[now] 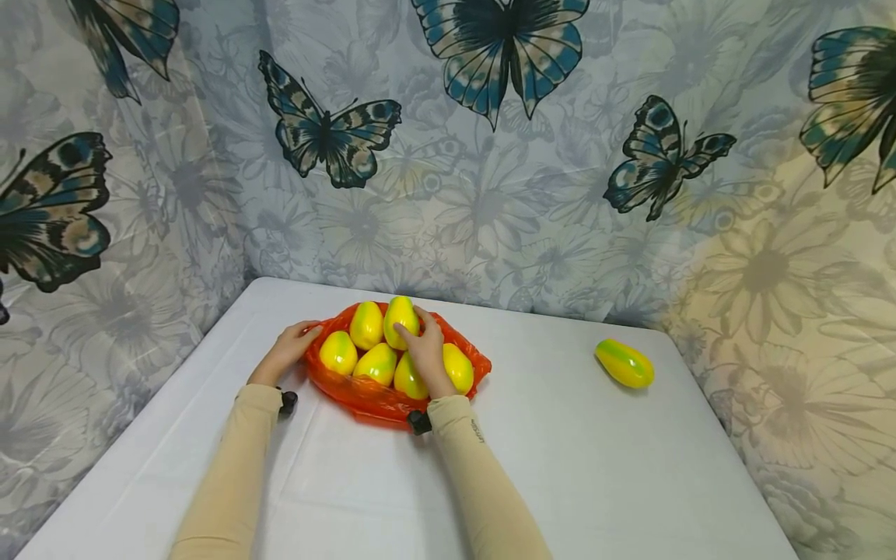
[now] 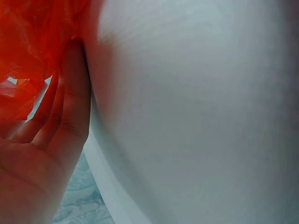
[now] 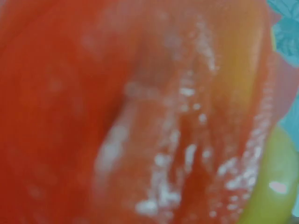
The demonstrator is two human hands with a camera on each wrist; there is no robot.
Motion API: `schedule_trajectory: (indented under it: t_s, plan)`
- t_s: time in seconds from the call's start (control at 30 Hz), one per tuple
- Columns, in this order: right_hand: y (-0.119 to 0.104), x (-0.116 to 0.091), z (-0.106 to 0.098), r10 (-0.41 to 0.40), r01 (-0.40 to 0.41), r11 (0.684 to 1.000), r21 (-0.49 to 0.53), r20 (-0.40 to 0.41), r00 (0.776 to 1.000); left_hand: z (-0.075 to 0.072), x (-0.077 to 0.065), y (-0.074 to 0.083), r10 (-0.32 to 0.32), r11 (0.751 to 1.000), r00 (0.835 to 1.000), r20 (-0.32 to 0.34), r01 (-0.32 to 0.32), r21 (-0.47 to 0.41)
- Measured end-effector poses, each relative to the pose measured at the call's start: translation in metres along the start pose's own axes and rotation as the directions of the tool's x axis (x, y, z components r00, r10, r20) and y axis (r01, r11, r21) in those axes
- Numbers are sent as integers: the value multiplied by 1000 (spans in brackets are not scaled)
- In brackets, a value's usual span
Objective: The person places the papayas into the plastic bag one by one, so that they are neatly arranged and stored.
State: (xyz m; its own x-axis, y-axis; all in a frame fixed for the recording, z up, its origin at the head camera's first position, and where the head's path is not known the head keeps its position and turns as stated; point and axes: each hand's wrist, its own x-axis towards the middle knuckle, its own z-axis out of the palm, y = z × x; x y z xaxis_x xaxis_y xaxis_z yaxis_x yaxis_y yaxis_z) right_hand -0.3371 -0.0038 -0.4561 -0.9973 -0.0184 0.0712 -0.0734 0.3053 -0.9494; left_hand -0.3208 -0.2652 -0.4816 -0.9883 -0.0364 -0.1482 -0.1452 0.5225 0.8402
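A red plastic bag (image 1: 371, 408) lies spread on the table, its mouth open, with several glossy yellow-green fruits (image 1: 376, 364) heaped in it. My right hand (image 1: 428, 354) holds the topmost fruit (image 1: 400, 320), thumb on its near side and fingers round its right side. At the bag's left rim, my left hand (image 1: 283, 350) holds the plastic with its fingertips. The left wrist view shows that hand's long fingers (image 2: 70, 105) against the red plastic. In the right wrist view, blurred red plastic fills most of the picture and hides the right hand; a fruit (image 3: 273, 179) shows at the edge.
A lone longer yellow-green fruit (image 1: 625, 363) lies at the table's right side. The table (image 1: 560, 467) has a white cover. Butterfly-printed cloth (image 1: 483, 210) hangs behind and on both sides of it.
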Motion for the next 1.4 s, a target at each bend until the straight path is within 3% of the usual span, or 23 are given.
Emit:
schedule_trajectory:
  t_s: [0.43, 0.77, 1.03, 1.4]
  plan:
    - [1, 6, 2, 22, -22, 1000, -11, -6, 1000, -3, -4, 4, 42, 999, 999, 11, -42, -6]
    - [4, 10, 6, 25, -24, 994, -103, 4, 1000, 1, 1, 4, 20, 1000, 1000, -2, -20, 14]
    - [5, 8, 5, 45, -38, 994, -103, 72, 996, 0, 1, 1, -5, 1000, 1000, 1, 5, 11]
    - [-2, -1, -4, -18, 24, 996, -89, 64, 998, 0, -1, 2, 1, 1000, 1000, 4, -1, 14]
